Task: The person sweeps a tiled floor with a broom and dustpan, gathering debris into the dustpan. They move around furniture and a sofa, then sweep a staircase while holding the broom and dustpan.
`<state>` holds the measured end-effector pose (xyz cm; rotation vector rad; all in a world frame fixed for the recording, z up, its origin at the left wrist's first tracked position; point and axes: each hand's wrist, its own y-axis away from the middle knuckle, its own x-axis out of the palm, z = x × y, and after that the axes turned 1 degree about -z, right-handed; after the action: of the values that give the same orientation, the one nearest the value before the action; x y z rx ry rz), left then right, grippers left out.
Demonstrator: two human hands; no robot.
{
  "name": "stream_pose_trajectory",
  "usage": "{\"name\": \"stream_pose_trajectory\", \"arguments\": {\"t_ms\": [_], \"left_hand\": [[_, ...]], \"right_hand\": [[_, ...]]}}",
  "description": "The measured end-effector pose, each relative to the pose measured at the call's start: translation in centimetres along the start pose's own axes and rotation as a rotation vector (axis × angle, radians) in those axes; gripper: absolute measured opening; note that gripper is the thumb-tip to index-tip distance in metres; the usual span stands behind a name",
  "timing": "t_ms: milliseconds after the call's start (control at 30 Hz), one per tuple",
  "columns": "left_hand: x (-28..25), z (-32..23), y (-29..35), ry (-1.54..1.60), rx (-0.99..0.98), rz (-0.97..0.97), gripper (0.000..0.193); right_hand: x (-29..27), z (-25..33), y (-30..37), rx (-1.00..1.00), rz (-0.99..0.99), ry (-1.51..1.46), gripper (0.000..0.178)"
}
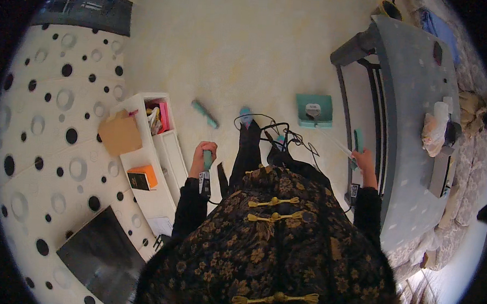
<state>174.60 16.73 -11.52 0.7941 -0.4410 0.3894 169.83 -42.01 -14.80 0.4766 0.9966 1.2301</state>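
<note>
My left hand (204,154) is closed around the green grip of a broom. The green broom head (204,114) rests on the floor ahead of that hand, beside the white cabinet. On the right, my right hand (365,160) wraps round the green-ended handle of a long-handled dustpan. A pale shaft (337,142) leads from this hand to the green dustpan (314,110), which sits on the floor near the table. A device with a small display is on each wrist.
A white cabinet (170,149) with a cardboard box (119,133) and an orange box (143,176) stands at left. At right is a table with a grey-blue cover (413,116), bearing bags and a box. Black cables (293,137) hang near my feet.
</note>
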Motion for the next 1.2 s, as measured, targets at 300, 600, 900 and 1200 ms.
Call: {"name": "stream_pose_trajectory", "arguments": {"t_ms": [300, 600, 900, 1200], "left_hand": [[9.4, -3.3, -11.4, -2.259, 0.684, 0.244, 0.021], [23.3, -6.5, -21.5, -0.061, -0.445, -0.088, 0.018], [26.4, -11.3, -9.1, -0.672, 0.026, 0.135, 0.022], [28.4, -17.0, -7.6, -0.486, 0.422, 0.132, 0.014]], "right_hand": [[3.9, 2.3, 2.4, 0.036, -0.085, -0.229, 0.026], [10.0, 13.8, 2.8, 0.086, -0.168, -0.286, 0.021], [11.6, 20.7, -3.0, 0.094, -0.087, -0.329, 0.027], [13.1, 24.7, -13.7, 0.065, -0.191, -0.083, 0.041]]}}
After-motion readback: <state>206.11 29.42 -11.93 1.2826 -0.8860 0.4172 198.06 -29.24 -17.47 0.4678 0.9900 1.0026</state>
